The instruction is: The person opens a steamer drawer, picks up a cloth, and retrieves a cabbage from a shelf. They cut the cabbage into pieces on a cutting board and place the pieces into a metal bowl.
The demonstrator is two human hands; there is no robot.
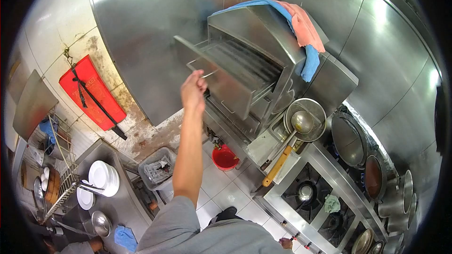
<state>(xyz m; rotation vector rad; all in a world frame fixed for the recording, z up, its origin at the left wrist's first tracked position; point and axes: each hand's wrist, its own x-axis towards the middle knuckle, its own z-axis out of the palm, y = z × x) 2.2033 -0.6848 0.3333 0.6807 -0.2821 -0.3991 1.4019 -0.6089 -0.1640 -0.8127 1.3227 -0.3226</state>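
Observation:
My left hand [194, 89] reaches forward with its fingers curled around the wire handle of a metal drawer [226, 87]. The drawer stands pulled out of a stainless steel cabinet [254, 23] with a sloped top, and a ribbed metal rack [245, 59] shows inside it. Below it is another drawer front with a similar handle. Low at the front edge of the stove [278, 195], beside its knobs, my right hand [286, 243] looks curled. My body partly hides it, and what it holds, if anything, cannot be made out.
Blue and pink cloths [301, 23] drape over the cabinet. A ladle [302, 122] rests in a strainer [318, 108] beside the stove; woks [349, 138] and pots stand behind. A red bucket [225, 157] and grey bin [157, 169] are on the floor. Plates [103, 178] are stacked left, near another person's arm [80, 247].

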